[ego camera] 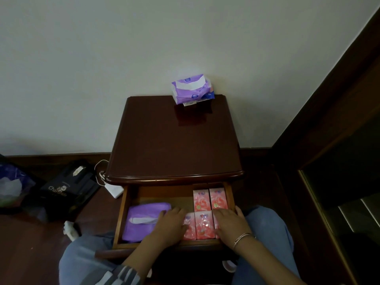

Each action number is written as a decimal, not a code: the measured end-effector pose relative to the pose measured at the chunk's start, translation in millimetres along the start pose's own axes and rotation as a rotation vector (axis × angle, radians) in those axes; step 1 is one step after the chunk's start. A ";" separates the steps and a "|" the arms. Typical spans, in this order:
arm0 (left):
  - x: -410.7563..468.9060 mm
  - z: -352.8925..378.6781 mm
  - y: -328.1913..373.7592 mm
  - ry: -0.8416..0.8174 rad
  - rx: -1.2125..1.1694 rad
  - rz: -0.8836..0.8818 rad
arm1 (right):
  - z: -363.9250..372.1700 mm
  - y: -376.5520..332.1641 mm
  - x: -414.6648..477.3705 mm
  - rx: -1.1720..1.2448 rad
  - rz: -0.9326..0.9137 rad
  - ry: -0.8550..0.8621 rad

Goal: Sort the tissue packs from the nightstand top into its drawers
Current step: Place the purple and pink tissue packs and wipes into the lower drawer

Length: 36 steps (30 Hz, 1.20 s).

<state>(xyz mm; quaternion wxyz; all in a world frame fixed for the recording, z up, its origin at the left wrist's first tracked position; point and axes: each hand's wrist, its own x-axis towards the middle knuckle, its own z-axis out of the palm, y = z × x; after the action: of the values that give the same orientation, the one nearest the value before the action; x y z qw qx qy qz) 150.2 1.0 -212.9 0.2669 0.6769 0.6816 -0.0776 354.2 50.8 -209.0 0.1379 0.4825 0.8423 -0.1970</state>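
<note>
Pink packs (209, 212) and a purple pack (141, 221) lie in the open drawer (125, 206); another purple pack (192, 89) rests on the nightstand top (174, 140).

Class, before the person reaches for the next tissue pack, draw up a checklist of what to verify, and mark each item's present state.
1. Wooden drawer open: ok.
2. Left hand free: cannot tell; it lies on the small pink tissue packs.
3. Right hand free: cannot tell; also on them.
4. Dark wooden nightstand top emptied: not ok; purple soft tissue packs remain at its back.
5. Drawer space left: ok, bare floor behind the large purple tissue pack.
</note>
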 end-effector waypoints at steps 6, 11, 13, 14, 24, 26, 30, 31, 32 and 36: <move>-6.1 3.6 -1.7 0.003 0.113 -0.029 | -0.9 5.6 -0.1 0.012 0.001 0.023; -8.1 2.5 4.4 -0.032 0.052 -0.054 | 3.7 11.5 -6.0 0.100 -0.026 0.031; -10.9 4.8 6.0 -0.004 -0.042 -0.053 | 5.4 13.4 -7.7 0.166 -0.051 0.072; -12.3 5.9 6.5 0.005 -0.081 -0.056 | 6.1 14.3 -8.6 0.189 -0.058 0.087; -20.6 -9.7 17.7 0.013 -0.085 -0.092 | -6.0 11.0 -19.6 0.267 -0.081 0.211; -24.3 -28.2 17.6 0.116 -0.082 -0.028 | -20.5 11.7 -20.1 0.339 -0.119 0.308; -11.5 -96.5 0.0 0.447 -0.152 0.097 | -73.4 25.7 7.0 0.356 -0.148 0.517; 0.0 -117.3 -6.8 0.532 -0.137 0.118 | -89.7 29.9 20.8 0.348 -0.133 0.552; 14.7 -138.4 -13.6 0.612 -0.112 0.130 | -106.2 33.5 37.2 0.338 -0.113 0.579; 91.7 -205.6 -26.0 0.762 0.046 0.062 | -154.3 34.2 116.6 0.189 -0.024 0.490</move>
<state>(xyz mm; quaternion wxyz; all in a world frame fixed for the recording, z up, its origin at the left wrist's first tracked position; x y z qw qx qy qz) 77.3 176.0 -88.7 -0.0187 0.6834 0.7091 0.1728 319.5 226.6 -128.7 -0.1183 0.5164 0.8341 -0.1539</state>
